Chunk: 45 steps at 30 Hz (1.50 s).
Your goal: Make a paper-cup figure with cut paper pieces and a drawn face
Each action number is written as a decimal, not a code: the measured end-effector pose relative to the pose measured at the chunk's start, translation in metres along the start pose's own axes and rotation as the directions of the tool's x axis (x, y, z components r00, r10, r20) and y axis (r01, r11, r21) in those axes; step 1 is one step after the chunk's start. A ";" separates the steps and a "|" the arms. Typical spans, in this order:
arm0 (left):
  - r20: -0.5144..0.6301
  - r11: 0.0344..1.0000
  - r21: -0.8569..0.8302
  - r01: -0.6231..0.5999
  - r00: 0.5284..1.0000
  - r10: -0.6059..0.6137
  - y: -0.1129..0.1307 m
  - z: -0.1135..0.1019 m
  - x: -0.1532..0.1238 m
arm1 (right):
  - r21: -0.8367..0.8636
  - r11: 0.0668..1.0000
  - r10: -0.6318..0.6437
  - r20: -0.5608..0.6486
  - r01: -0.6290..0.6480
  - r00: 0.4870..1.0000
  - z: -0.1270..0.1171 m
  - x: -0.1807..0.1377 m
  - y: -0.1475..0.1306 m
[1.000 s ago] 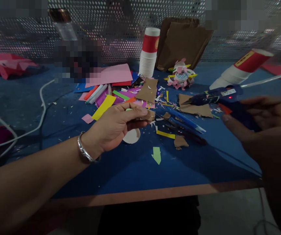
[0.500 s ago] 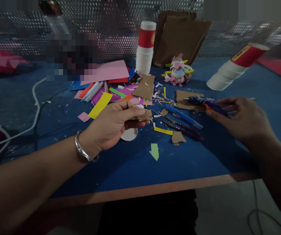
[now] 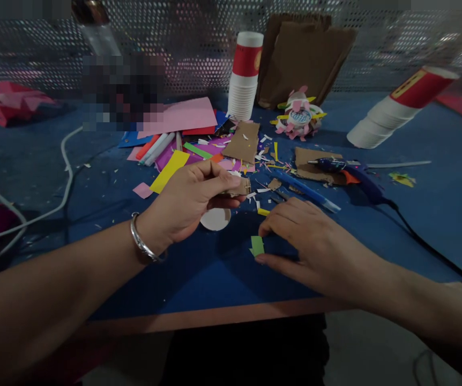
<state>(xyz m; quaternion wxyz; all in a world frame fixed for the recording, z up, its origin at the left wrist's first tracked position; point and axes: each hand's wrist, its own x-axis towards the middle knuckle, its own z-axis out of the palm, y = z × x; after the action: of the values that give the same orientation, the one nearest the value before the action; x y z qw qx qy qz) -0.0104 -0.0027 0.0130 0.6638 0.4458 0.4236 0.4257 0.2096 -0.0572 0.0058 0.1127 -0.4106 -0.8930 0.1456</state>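
Note:
My left hand [image 3: 193, 201] is closed, pinching a small piece of cardboard [image 3: 239, 187] between thumb and fingers. Below it on the table lies a white paper disc [image 3: 215, 219]. My right hand [image 3: 307, 246] reaches over a small green paper piece [image 3: 257, 245]; its thumb and forefinger are apart, at either end of the paper, which lies on the table. A yellow paper strip [image 3: 263, 212] shows just beyond the right fingers, and scissors are mostly hidden behind that hand. Further right, a blue glue gun [image 3: 355, 174] rests with its nozzle over a flat cardboard piece [image 3: 309, 162].
Stacked paper cups [image 3: 242, 88] stand at the back, and another cup stack [image 3: 395, 115] leans at right. Between them sits a decorated paper craft [image 3: 299, 115]. Coloured papers [image 3: 191, 115], markers [image 3: 158, 147] and scraps are heaped mid-table. A white cable [image 3: 64, 177] runs at left.
My right hand has let go of the glue gun, leaving it on the table, and has moved left and nearer to the green paper. My left hand still holds the cardboard.

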 end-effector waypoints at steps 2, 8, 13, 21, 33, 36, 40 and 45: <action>-0.013 1.000 0.008 0.004 1.000 -0.004 -0.001 -0.001 0.002 | 0.047 0.999 0.021 0.004 -0.021 1.000 0.001 0.004 -0.001; -0.024 0.998 0.052 0.021 1.000 -0.020 0.000 -0.003 0.004 | 0.285 0.957 0.051 -0.007 -0.047 0.999 -0.008 0.010 -0.007; -0.003 0.993 0.118 0.003 1.000 -0.002 0.000 -0.004 0.003 | 0.372 0.925 0.124 -0.094 -0.081 0.988 -0.022 0.014 -0.001; 0.049 0.948 0.308 -0.081 0.996 0.069 0.001 0.001 -0.003 | 0.622 0.779 0.232 -0.166 -0.081 0.958 -0.017 0.030 0.010; 0.088 0.916 0.396 -0.059 0.996 0.026 0.002 0.008 -0.009 | 0.713 0.695 0.262 -0.130 -0.094 0.956 -0.011 0.035 0.015; 0.108 0.922 0.382 -0.061 0.994 0.021 0.002 0.009 -0.010 | 0.721 0.686 0.258 -0.124 -0.092 0.958 -0.009 0.034 0.017; 0.126 0.924 0.375 -0.070 0.992 0.024 0.002 0.009 -0.011 | 0.738 0.668 0.254 -0.106 -0.095 0.961 -0.007 0.033 0.018; 0.145 0.929 0.362 -0.079 0.989 0.028 0.002 0.008 -0.011 | 0.746 0.660 0.245 -0.098 -0.092 0.964 -0.006 0.032 0.019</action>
<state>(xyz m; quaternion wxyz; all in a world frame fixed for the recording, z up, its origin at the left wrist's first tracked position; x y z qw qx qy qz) -0.0064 -0.0149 0.0191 0.5845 0.6015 0.4366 0.3253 0.2048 -0.0198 0.0075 0.3388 -0.4237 -0.7015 0.4622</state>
